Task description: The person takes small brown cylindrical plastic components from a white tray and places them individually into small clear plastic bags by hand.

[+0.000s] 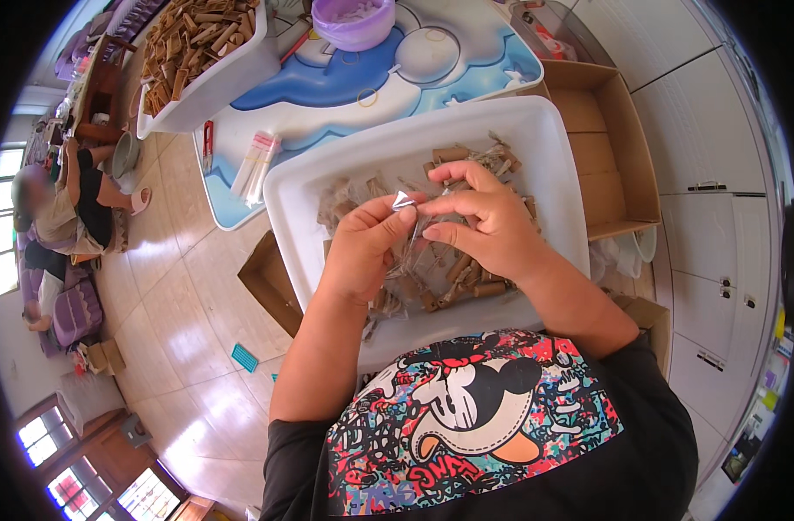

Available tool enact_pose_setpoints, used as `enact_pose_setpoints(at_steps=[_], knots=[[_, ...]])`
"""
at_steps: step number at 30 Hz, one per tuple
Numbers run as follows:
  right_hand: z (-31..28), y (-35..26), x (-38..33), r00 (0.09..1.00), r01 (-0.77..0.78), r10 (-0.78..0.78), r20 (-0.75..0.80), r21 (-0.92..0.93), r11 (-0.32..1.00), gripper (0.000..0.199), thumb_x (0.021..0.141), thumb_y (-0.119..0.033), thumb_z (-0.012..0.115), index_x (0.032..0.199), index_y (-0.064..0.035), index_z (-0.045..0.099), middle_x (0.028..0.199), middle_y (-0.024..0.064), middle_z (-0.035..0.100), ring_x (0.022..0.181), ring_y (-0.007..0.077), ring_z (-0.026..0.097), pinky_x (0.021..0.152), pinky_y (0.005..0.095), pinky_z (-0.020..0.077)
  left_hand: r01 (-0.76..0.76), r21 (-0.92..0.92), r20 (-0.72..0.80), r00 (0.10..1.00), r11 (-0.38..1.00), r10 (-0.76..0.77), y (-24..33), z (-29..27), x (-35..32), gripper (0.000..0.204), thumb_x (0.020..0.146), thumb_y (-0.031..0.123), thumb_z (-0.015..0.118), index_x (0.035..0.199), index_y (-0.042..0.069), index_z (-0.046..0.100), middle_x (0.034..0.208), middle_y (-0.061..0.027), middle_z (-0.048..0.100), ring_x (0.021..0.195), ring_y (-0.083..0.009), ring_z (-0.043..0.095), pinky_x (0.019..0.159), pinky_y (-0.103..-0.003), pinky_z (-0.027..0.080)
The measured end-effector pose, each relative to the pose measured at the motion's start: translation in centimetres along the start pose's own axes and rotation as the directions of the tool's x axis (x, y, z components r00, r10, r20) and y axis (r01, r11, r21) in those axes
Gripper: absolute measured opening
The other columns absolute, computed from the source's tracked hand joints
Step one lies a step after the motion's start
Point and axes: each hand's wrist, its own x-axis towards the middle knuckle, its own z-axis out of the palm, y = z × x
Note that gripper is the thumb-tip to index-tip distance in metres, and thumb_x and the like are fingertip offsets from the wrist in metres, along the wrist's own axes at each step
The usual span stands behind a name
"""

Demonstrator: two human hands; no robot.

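Observation:
Pinched between the thumb and fingers of my left hand [366,239] is a small shiny silver piece [403,201], too small to name exactly. My right hand [492,226] is just to its right, thumb and fingers apart. Its index fingertip comes close to the silver piece; whether it touches cannot be told. Both hands are over a white plastic tub [286,204]. In the tub lie several brown cylinder-shaped pieces [462,271], mixed with clear plastic wrapping [336,193]. My hands hide part of the contents.
A cloud-patterned table [345,82] holds a bin of brown pieces [197,95], a purple bowl [353,26], clear plastic sleeves [256,169] and a red cutter [207,143]. Cardboard boxes [601,165] flank the tub. A person [67,204] sits far left.

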Motion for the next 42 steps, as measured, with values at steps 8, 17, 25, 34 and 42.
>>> enact_pose_setpoints(at_steps=[8,17,25,34,42], knots=[[-0.4,1.0,0.5,0.995,-0.064,0.066,-0.080,0.025,0.998,0.007,0.076,-0.007,0.066,0.081,-0.0026,0.064,0.088,0.0059,0.057,0.073,0.0161,0.055,0.065,0.0255,0.0437,-0.170,0.230,-0.131,0.970,0.958,0.204,-1.0,1.2,0.4,0.022,0.087,0.014,0.056,0.103,-0.001,0.061,0.097,-0.0053,0.063,0.082,-0.0106,0.058,0.073,-0.022,0.045],[-0.2,-0.8,0.5,0.912,0.202,-0.310,-0.270,-0.364,0.909,0.009,0.071,-0.004,0.068,0.079,-0.0045,0.064,0.077,0.0055,0.054,0.063,0.0176,0.054,0.054,0.0257,0.0431,-0.193,0.281,-0.140,0.961,0.940,0.239,-1.2,1.6,0.2,0.019,0.087,0.007,0.056,0.103,0.000,0.062,0.085,-0.0018,0.063,0.073,-0.0050,0.053,0.063,-0.017,0.042],[0.9,1.0,0.8,0.956,0.140,-0.189,-0.224,-0.217,0.966,0.005,0.076,-0.008,0.064,0.078,-0.0046,0.062,0.076,0.0043,0.055,0.059,0.0152,0.053,0.050,0.0248,0.0419,-0.208,0.513,-0.066,0.958,0.833,0.280,-2.2,1.8,-0.2,0.017,0.087,0.008,0.056,0.100,0.000,0.064,0.085,-0.0019,0.064,0.076,-0.0033,0.053,0.065,-0.017,0.043],[-2.9,1.6,1.8,0.859,-0.071,0.378,-0.346,0.650,0.756,0.015,0.090,-0.020,0.051,0.087,-0.0067,0.056,0.064,-0.0048,0.043,0.050,0.0019,0.032,0.045,0.0169,0.0243,-0.232,0.426,-0.162,0.931,0.874,0.326,-1.6,2.1,-0.2,0.016,0.088,0.007,0.054,0.098,-0.003,0.061,0.091,-0.0073,0.065,0.081,-0.0088,0.058,0.073,-0.020,0.046],[-0.5,1.9,0.5,0.950,-0.276,0.311,-0.028,0.390,0.878,0.017,0.088,-0.017,0.057,0.097,-0.0021,0.058,0.074,-0.0035,0.055,0.065,0.0002,0.045,0.056,0.0148,0.0360,-0.272,0.366,-0.209,0.908,0.890,0.364,-0.9,1.5,0.0,0.015,0.088,0.007,0.054,0.099,-0.002,0.060,0.092,-0.0078,0.064,0.081,-0.0111,0.060,0.073,-0.023,0.048]])
